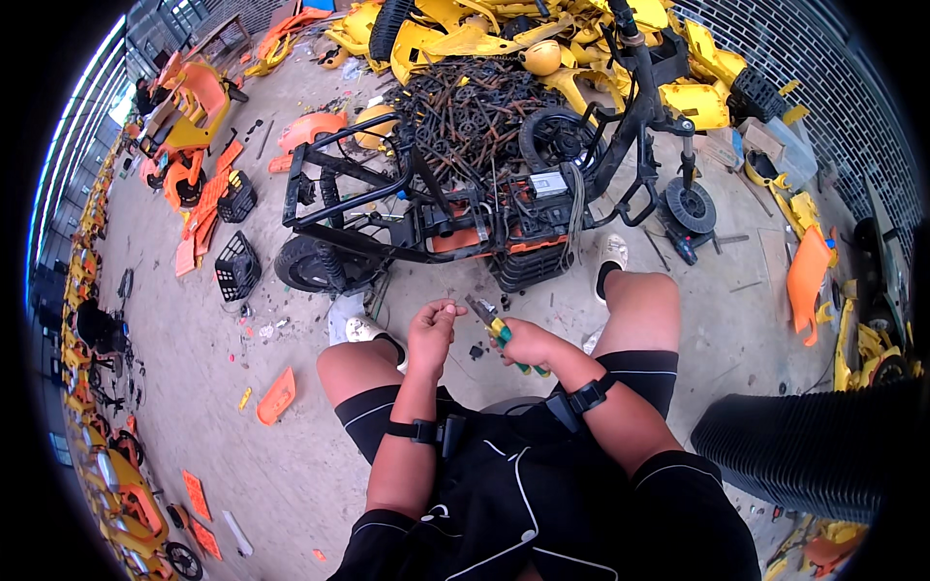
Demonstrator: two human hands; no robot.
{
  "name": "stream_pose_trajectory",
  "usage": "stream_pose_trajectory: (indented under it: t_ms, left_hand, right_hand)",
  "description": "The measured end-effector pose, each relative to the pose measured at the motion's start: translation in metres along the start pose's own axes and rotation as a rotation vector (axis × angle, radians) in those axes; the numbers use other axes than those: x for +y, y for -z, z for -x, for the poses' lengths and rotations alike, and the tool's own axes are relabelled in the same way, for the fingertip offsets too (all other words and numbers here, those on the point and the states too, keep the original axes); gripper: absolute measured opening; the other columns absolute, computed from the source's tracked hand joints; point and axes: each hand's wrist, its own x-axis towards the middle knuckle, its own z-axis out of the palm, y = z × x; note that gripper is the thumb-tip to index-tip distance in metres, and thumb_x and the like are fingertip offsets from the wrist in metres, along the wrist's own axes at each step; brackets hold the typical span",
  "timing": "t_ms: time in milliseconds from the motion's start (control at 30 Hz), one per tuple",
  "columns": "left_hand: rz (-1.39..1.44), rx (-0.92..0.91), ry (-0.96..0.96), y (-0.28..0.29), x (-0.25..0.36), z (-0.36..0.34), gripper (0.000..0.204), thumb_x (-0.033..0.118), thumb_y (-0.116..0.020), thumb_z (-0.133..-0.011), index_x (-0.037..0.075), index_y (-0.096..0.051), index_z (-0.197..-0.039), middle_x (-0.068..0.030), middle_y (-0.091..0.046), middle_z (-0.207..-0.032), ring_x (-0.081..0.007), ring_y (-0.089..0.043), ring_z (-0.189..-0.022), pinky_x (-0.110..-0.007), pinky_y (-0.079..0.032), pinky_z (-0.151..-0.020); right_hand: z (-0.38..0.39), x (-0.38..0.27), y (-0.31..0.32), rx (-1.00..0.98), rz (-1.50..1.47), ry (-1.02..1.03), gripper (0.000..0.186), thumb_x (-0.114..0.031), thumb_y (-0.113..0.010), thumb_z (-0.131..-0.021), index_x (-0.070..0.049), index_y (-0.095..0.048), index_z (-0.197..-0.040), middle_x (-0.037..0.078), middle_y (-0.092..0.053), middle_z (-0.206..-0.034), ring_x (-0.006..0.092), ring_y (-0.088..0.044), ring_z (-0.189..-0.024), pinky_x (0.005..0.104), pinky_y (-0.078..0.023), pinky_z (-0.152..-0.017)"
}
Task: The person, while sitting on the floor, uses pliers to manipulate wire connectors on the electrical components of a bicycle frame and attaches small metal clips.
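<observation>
My right hand [531, 345] is wrapped around a pair of pliers [481, 312] with green and yellow handles, their dark metal jaws pointing up and to the left. Close to the jaws, my left hand [432, 335] is closed with thumb and forefinger pinched together. Whatever may be in that pinch is too small to make out. Just beyond both hands stands a stripped black scooter frame [389, 257], touched by neither. A silver box [547, 185] and grey cables [577, 208] sit in its middle. Its front end carries a bare wheel hub [690, 205].
Behind the frame rises a heap of rusty metal parts [475, 116], with yellow body panels [436, 44] piled further back. Black crates [236, 266] and orange panels [278, 396] lie on the floor at left. A stack of black ribbed parts [790, 450] is close on my right.
</observation>
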Motion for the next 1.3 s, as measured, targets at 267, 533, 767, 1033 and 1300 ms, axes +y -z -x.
stream_pose_trajectory:
  t_ms: [267,533,767,1033,1300]
  left_hand:
    - [-0.095,-0.134,0.044,-0.004,-0.002,0.004,0.016,0.014,-0.058,-0.097,0.001,-0.059,-0.106,-0.0061,-0.070,-0.092,-0.0036,-0.043,-0.053,-0.019,-0.036,-0.047]
    - [-0.092,-0.159,0.052,-0.007,-0.003,0.006,0.016,0.015,-0.059,-0.097,0.001,-0.059,-0.104,-0.0059,-0.071,-0.091,-0.0028,-0.042,-0.052,-0.018,-0.035,-0.046]
    - [-0.096,-0.168,0.039,-0.008,-0.003,0.006,0.015,0.014,-0.059,-0.096,0.001,-0.059,-0.104,-0.0053,-0.071,-0.090,-0.0021,-0.041,-0.052,-0.018,-0.033,-0.045]
    - [-0.191,-0.214,0.023,-0.005,-0.006,0.005,0.017,0.019,-0.058,-0.097,0.003,-0.063,-0.101,-0.0024,-0.067,-0.080,-0.0027,-0.039,-0.050,-0.019,-0.031,-0.046]
    - [-0.211,-0.110,0.012,-0.013,-0.011,0.004,0.019,0.020,-0.059,-0.096,0.004,-0.068,-0.092,0.0094,-0.044,-0.064,-0.0025,-0.033,-0.055,-0.022,-0.027,-0.051]
  right_hand:
    - [0.012,-0.015,-0.003,-0.043,-0.080,0.008,0.036,0.003,-0.056,-0.080,0.000,-0.055,-0.116,0.009,-0.059,-0.104,0.0192,-0.059,-0.094,0.0342,-0.056,-0.076]
    - [0.010,-0.014,-0.003,-0.041,-0.054,0.002,0.037,0.003,-0.056,-0.081,0.000,-0.054,-0.118,0.009,-0.059,-0.105,0.0193,-0.059,-0.095,0.0345,-0.057,-0.075]
    - [0.009,-0.014,-0.003,-0.011,-0.017,-0.013,0.031,-0.001,-0.057,-0.083,-0.001,-0.055,-0.113,0.008,-0.061,-0.100,0.0183,-0.061,-0.088,0.0329,-0.056,-0.069]
    - [0.009,-0.013,-0.004,0.085,0.108,0.036,0.021,-0.009,-0.056,-0.085,-0.001,-0.059,-0.104,0.012,-0.064,-0.085,0.0215,-0.062,-0.073,0.0358,-0.050,-0.059]
    - [0.001,-0.004,-0.009,0.187,0.152,0.038,0.021,-0.010,-0.061,-0.085,-0.002,-0.060,-0.104,0.015,-0.065,-0.084,0.0250,-0.063,-0.072,0.0373,-0.048,-0.062]
